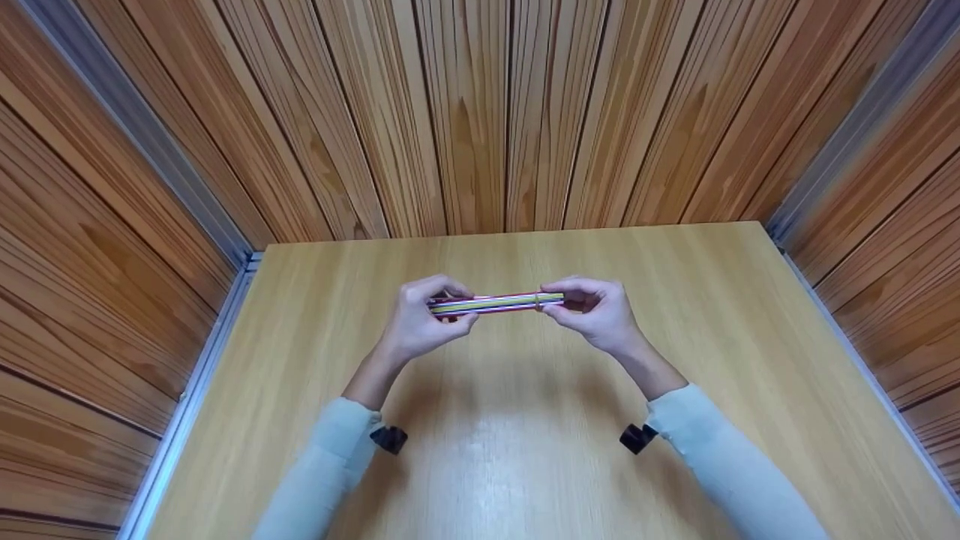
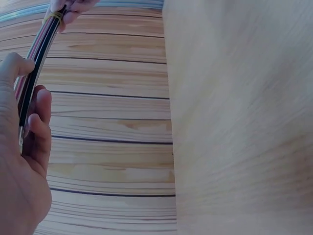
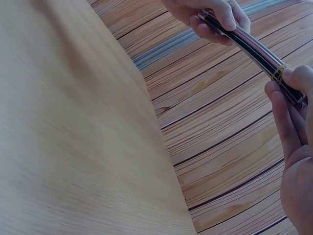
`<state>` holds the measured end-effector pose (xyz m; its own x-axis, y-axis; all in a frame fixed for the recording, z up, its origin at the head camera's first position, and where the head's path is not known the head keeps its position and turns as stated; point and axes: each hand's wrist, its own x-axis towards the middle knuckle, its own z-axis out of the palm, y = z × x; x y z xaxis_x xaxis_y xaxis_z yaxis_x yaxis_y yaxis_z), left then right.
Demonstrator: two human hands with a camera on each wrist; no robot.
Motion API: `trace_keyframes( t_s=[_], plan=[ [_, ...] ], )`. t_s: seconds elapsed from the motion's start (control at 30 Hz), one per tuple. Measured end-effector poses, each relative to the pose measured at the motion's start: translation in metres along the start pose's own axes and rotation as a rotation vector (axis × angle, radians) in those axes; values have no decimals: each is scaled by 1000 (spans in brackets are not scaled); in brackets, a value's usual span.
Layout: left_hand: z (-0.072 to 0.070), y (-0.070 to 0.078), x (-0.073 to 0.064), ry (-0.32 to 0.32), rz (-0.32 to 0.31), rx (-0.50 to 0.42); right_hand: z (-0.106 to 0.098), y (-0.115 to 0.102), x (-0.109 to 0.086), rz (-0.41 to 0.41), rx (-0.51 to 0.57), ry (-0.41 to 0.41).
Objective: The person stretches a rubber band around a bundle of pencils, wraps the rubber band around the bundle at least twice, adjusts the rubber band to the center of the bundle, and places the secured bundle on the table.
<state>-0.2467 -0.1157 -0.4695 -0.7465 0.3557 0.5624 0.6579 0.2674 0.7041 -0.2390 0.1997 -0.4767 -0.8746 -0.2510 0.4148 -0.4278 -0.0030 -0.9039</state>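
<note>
A bundle of slender coloured rods (image 1: pixel 504 303), with yellow, white, red and dark stripes, is held level above the table between both hands. A thin yellowish rubber band (image 3: pixel 279 73) is wrapped around it near its right end. My left hand (image 1: pixel 421 319) grips the left end, thumb on the near side and fingers on the far side. At the other end my right hand (image 1: pixel 600 311) pinches the bundle beside the band with thumb and fingertips. In the left wrist view, the rods (image 2: pixel 36 73) nearest the camera look black and pink. The left hand's palm hides part of that end.
Below the hands spreads a light wooden table (image 1: pixel 480 420), with shadows of the arms on it. Wood-plank walls (image 1: pixel 472 112) rise at the back and both sides, with metal rails (image 1: pixel 202 352) along the table's edges. Small black devices (image 1: pixel 389 439) sit at both sleeve cuffs.
</note>
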Motion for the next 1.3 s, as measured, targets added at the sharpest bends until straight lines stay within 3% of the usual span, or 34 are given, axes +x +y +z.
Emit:
trace_keyframes(
  t_s=[0.37, 0.53, 0.73, 0.9, 1.03, 1.3],
  plan=[
    [7, 2, 0, -32, 23, -38, -3, 0, -5, 3, -88, -54],
    [8, 3, -2, -24, -20, -56, -3, 0, -7, -66, -93, -98],
    [15, 8, -1, 33, -2, -67, -1, 0, -6, -144, -70, -94],
    [27, 11, 4, -16, 29, -86, 4, 3, -4, -160, -81, -118],
    [29, 9, 4, -44, 4, -97, 3, 4, -4, -149, -87, -140],
    [18, 3, -1, 38, -44, -93, -10, 0, -2, -124, -80, -92]
  ],
)
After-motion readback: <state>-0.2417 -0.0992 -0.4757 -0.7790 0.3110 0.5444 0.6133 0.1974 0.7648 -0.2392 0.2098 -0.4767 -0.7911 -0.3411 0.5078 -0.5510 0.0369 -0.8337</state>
